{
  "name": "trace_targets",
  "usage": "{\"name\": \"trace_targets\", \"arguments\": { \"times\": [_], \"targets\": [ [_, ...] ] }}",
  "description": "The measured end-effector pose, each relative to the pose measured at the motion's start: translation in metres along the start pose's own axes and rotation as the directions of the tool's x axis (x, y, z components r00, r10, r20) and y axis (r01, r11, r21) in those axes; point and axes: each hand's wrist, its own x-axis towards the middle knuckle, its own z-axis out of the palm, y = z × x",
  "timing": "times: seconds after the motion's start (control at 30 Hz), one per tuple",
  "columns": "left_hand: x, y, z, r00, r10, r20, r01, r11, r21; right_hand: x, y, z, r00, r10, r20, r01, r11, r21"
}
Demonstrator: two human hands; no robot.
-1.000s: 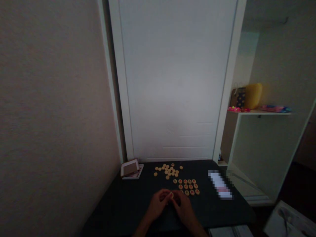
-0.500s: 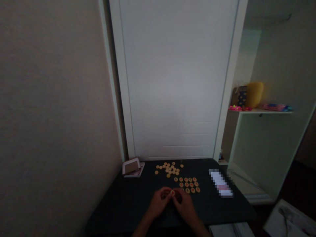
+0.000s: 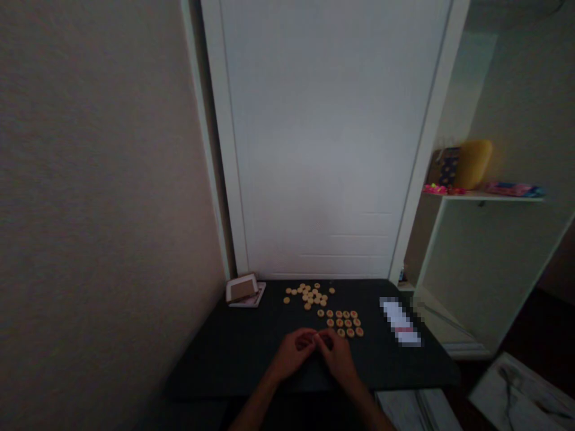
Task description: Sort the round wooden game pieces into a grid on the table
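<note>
My left hand and my right hand meet above the near part of the dark table, fingertips pinched together. Between them is a round wooden Chinese chess piece, now mostly hidden by the fingers. Just beyond my right hand, several pieces with red or dark marks lie face up in rough rows, among them one marked piece. Farther back is a loose cluster of pale pieces, such as this pale piece, most showing no mark.
Two framed, flat box-like items are stacked at the table's back left corner. A blurred-out white, phone-shaped object lies on the right. Behind stands a white panel door; a shelf with a bag and other items is at right.
The piece showed between my fingertips earlier and is now mostly covered by them. The whole view has shifted slightly, with the table appearing higher. The laid-out pieces look the same.
</note>
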Motion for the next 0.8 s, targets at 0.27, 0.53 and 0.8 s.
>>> {"name": "trace_targets", "arguments": {
  "times": [0.27, 0.53, 0.8],
  "targets": [
    [0.0, -0.004, 0.002, 1.0, 0.016, -0.001, -0.016, 1.0, 0.016, -0.001, -0.013, -0.01, 0.997, 0.026, 0.078, -0.027, 1.0, 0.007],
    [0.001, -0.013, 0.003, 0.996, 0.091, 0.013, -0.091, 0.995, 0.034, -0.001, -0.009, -0.01, 0.994, 0.068, 0.081, -0.069, 0.997, 0.017],
    [0.004, -0.023, 0.002, 0.994, 0.103, 0.023, -0.104, 0.992, 0.068, -0.001, 0.0, -0.008, 0.995, 0.089, 0.034, -0.089, 0.996, -0.024]
  ]
}}
